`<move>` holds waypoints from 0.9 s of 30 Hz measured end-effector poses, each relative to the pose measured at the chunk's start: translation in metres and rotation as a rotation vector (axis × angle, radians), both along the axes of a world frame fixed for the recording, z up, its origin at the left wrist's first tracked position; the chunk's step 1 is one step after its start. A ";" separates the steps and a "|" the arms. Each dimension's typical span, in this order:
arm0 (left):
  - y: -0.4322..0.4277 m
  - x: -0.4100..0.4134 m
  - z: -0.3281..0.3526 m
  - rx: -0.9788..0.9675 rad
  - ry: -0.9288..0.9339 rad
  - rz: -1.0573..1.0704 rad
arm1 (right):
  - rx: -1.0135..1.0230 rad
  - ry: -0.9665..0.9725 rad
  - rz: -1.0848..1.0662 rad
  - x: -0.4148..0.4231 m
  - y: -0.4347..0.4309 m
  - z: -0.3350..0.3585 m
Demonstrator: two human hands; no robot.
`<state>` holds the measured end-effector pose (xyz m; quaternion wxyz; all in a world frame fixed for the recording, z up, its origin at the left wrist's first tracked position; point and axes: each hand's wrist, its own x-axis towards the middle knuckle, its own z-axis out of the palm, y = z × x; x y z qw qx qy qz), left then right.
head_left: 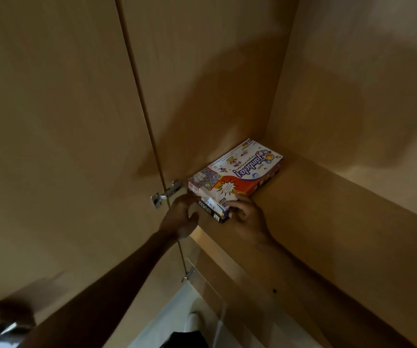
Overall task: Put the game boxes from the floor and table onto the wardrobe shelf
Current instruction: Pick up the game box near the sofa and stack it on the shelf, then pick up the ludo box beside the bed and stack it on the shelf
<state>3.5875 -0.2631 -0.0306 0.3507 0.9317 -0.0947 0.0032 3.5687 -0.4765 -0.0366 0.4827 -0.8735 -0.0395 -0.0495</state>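
Right hand (249, 217): narrow grip on the near end of the stack (223, 197). The thumb is laid at the top corner and the fingers (230, 209) are curled round the lower edge, probably so the boxes are moved as one block rather than sliding apart.

Left hand (181, 217): fingers are loosely curled at the stack's near left corner, beside the door hinge (166, 193). The hand is blurred, so whether the corner is gripped or only steadied cannot be told. It is likely placed there to keep the stack square and clear of the hinge.

Stack: the Tambola box (240, 172) is on top, lid up and lying flat. The chess box (213, 212) is underneath, with its dark end protruding slightly towards the viewer. A thin white edge is seen between them; it is not identifiable.

Location: the stack is already on the wardrobe shelf (328, 209), tucked into the rear left corner. Its long side is run along the side panel (202, 96) and its far end is at or near the back wall (353, 96); contact there is not resolved. Corner placement leaves the rest of the shelf usable.

Judgement: placement is almost done and only a final push or alignment is left. Risk: the top box gets skewed if only the lower one is pushed.

The open wardrobe door (51, 146) is seen at left.
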 end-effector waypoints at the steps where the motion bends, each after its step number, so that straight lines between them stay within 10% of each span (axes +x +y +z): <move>1: 0.000 -0.014 -0.002 -0.069 0.033 0.065 | 0.053 -0.008 -0.030 -0.010 0.003 0.000; 6: 0.019 -0.103 -0.026 -0.518 0.219 0.343 | 0.251 0.139 0.021 -0.062 0.030 -0.022; 27: 0.119 -0.677 -0.070 -0.861 0.050 1.682 | -0.174 0.519 1.231 -0.446 0.298 -0.082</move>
